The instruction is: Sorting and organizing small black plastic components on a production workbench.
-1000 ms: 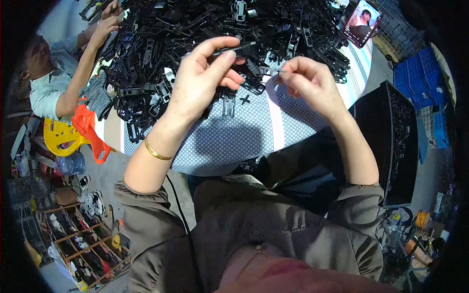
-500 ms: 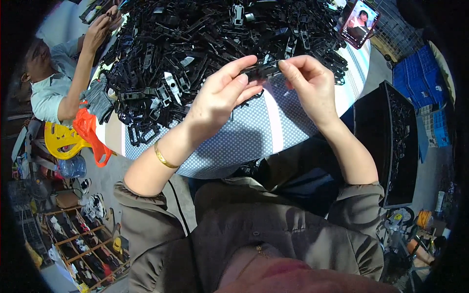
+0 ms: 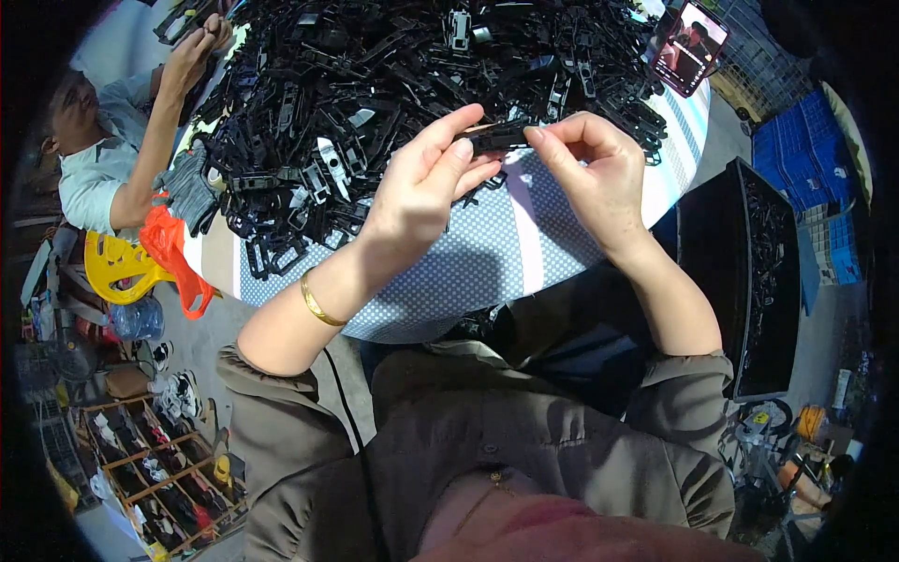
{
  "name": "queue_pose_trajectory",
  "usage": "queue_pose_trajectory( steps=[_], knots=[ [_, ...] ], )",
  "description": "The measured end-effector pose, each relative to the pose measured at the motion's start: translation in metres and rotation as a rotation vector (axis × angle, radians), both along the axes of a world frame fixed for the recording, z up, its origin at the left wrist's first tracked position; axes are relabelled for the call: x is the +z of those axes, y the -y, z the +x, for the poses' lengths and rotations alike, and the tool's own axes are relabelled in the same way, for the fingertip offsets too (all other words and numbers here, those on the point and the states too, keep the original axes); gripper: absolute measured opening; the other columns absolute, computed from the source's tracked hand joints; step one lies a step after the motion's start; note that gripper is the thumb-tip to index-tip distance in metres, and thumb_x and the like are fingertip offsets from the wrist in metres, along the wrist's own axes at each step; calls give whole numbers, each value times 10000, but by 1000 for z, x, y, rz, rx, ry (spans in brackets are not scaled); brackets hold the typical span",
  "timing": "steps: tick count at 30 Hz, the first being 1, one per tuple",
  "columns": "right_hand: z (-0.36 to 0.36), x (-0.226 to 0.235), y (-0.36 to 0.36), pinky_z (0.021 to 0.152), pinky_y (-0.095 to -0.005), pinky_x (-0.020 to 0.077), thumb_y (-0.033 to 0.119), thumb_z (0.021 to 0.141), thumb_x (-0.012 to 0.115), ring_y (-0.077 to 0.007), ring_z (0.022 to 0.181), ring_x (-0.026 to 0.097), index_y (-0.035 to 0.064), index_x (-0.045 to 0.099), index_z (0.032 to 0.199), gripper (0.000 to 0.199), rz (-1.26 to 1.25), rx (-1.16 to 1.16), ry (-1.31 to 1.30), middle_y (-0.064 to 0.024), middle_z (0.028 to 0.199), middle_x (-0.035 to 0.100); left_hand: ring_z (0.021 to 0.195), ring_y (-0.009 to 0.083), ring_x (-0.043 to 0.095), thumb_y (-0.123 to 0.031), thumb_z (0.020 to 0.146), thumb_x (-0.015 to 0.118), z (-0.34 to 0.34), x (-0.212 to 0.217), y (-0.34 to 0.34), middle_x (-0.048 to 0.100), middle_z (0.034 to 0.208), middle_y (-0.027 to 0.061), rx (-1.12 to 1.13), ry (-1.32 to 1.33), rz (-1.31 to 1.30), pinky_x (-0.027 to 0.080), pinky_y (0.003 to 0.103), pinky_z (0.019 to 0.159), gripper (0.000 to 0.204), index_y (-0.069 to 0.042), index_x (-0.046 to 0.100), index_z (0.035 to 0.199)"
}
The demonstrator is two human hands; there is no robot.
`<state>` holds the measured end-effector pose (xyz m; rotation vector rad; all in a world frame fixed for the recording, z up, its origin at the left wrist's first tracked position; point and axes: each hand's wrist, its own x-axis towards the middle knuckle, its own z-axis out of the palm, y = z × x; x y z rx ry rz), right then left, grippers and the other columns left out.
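Between my two hands is a small, long black plastic part [image 3: 498, 139], held above the near edge of the table. My left hand [image 3: 421, 178] grips its left end with thumb and fingers. At its right end, my right hand [image 3: 595, 169] pinches it between thumb and curled forefinger. Just beyond my hands lies a large pile of similar black plastic parts [image 3: 375, 66], with a few silver and white pieces among them. One pale, pointed piece [image 3: 332, 169] lies on the pile left of my left hand.
A patterned cloth [image 3: 449, 281] covers the round table. At the far right stands a phone [image 3: 690, 49] with a lit screen. Another person [image 3: 103, 159] works at the left, beside a grey glove [image 3: 190, 187] and an orange bag [image 3: 169, 248]. Black bin [image 3: 740, 281] and blue crates [image 3: 805, 140] stand right.
The black part has turned slightly and now lies more level between my hands. My left hand has shifted a little. The phone's picture has changed.
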<state>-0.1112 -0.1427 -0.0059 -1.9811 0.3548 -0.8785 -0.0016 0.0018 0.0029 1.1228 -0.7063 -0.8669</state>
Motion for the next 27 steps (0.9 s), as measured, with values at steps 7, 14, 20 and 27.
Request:
queue_pose_trajectory(
  steps=[7, 14, 20, 27],
  knots=[
    [1, 2, -5, 480, -200, 414, 124, 738, 712, -80, 538, 533, 13, 622, 678, 155, -229, -11, 28, -43, 648, 596, 992, 204, 570, -120, 923, 436, 4, -4, 0, 544, 1090, 187, -53, -101, 9, 475, 304, 896, 465, 108, 275, 1296],
    [1, 7, -2, 443, -219, 401, 169, 723, 724, -105, 500, 529, 8, 596, 648, 219, -571, -57, -126, -58, 609, 576, 831, 208, 634, -77, 898, 478, 7, 6, -3, 587, 992, 166, -65, 20, 70, 538, 266, 744, 472, 93, 287, 1295],
    [16, -4, 16, 523, -255, 462, 170, 778, 663, -159, 587, 600, 6, 640, 816, 170, -373, 74, -3, -88, 681, 607, 773, 237, 650, -121, 933, 419, 25, 20, -6, 583, 917, 173, 156, 54, -126, 564, 278, 656, 396, 65, 324, 1270],
    [24, -11, -8, 538, -311, 480, 206, 718, 692, -235, 597, 596, 31, 632, 808, 205, -710, 13, -107, -76, 727, 585, 757, 223, 644, -144, 934, 434, 33, 12, -8, 577, 887, 138, 177, -32, -83, 559, 277, 650, 400, 63, 340, 1263]
  ],
)
